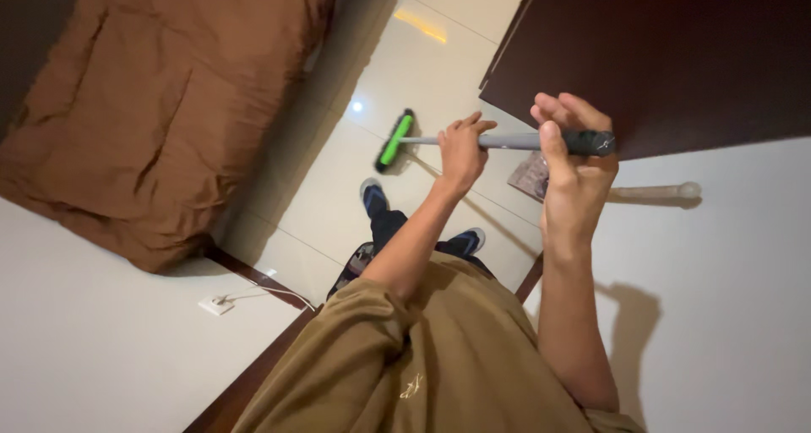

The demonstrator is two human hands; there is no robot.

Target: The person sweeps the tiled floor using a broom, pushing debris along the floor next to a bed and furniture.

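Both hands on a grey-handled broom (507, 141); left hand (460, 152) fingers wrapped round mid-shaft; right hand (574, 167) fingers closed on the black end grip; green broom head (394, 140) rests on pale tiled floor (321, 188), near brown-covered bed (160, 103); dark door (676, 53) just beside.
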